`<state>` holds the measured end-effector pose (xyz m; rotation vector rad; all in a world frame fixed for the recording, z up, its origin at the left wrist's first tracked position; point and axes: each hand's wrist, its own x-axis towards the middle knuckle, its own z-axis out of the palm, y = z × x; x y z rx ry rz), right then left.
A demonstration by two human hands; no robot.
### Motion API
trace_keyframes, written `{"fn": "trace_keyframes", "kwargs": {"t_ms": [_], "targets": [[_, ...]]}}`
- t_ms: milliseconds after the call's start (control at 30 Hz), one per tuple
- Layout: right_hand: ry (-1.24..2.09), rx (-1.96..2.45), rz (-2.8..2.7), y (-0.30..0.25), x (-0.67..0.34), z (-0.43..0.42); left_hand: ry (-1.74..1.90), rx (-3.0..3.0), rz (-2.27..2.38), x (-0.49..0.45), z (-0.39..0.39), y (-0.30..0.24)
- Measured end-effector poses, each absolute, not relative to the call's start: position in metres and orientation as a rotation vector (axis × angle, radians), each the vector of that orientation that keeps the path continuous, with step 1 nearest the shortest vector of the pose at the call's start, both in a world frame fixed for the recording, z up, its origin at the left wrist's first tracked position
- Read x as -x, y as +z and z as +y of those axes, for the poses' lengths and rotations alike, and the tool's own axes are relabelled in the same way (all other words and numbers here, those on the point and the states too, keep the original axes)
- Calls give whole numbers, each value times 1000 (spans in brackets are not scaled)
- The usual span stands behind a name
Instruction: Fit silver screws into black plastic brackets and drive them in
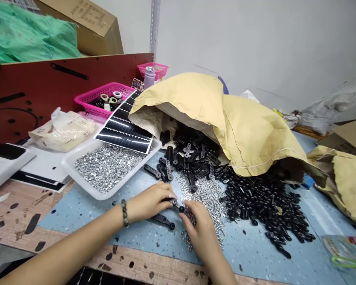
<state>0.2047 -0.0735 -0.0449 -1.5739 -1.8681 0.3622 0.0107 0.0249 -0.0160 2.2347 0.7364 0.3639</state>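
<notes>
My left hand [154,201], with a beaded bracelet at its wrist, is closed on a small black plastic part [174,202] above the blue mat. My right hand [200,229] has its thumb and index finger closed around the round black end [181,208] of that part. Under my left hand lies a black arm-shaped piece [163,221] with a round tip. Small metal nuts or beads [187,237] sit beside and partly beneath my right hand. Behind it spreads a pile of silver screws [209,198]. Perforated black pieces [169,170] lie just beyond my hands.
A white tray [68,168] of small metal pieces stands at left, black strip sheets [126,126] across its edge. Paper sacks [180,91] spill black parts [255,198] at the back and right. Pink baskets [86,99] and a purple bottle [149,77] stand behind.
</notes>
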Motion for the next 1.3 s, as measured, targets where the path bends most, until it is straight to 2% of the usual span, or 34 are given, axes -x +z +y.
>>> {"fn": "trace_keyframes", "kwargs": {"t_ms": [167, 333, 500, 600, 767, 833, 900, 1000, 1133, 1300], "targets": [[293, 1531, -1945, -61, -193, -80, 273, -2295, 682, -12, 26, -24], [367, 1585, -1919, -51, -194, -68, 216, -2311, 694, -5, 31, -23], [97, 1820, -1668, -38, -218, -32, 208, -2257, 753, 3, 21, -13], [15, 1839, -1692, -38, -214, -25, 329, -2064, 922, -10, 18, -5], [31, 1530, -1849, -37, -206, -47, 467, -1486, 1003, -54, 31, -2], [37, 1609, -1806, -32, -228, -43, 504, -1430, 1025, -62, 39, -2], [-27, 1981, -1592, -26, -263, -27, 485, -1484, 1057, -60, 44, -1], [-74, 2186, -1419, -24, -308, 9, 386, -1678, 1066, -50, 45, 1], [-14, 2183, -1511, -30, -320, 36, 290, -1874, 1013, -38, 44, -3], [138, 1976, -1608, -20, -287, 7, 430, -1971, 1028, -34, 54, -8]]}}
